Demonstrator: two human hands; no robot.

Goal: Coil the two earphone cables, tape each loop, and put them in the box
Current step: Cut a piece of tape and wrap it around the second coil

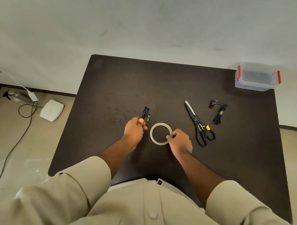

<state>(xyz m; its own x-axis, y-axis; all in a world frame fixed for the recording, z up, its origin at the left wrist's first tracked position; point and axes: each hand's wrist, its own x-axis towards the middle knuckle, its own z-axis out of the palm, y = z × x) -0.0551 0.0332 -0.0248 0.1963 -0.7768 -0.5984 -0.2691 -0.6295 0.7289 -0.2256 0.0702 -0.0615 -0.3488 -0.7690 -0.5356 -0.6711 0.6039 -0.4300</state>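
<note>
My left hand (134, 128) grips a coiled black earphone cable (145, 112) with a small yellow tag, its loop sticking up past my fingers. My right hand (179, 140) pinches the right rim of a clear tape roll (158, 125) that lies flat on the dark table (111, 93). A second black earphone cable (219, 114) lies coiled at the right, a band of tape round its middle and its earbuds at the far end. The clear plastic box (257, 78) with red clips stands at the far right corner, lid on.
Black-handled scissors (197, 122) with a yellow tag lie between the tape roll and the second cable, blades pointing away. On the floor to the left are a white device (51, 109), a thin cable and a spray bottle (14, 95).
</note>
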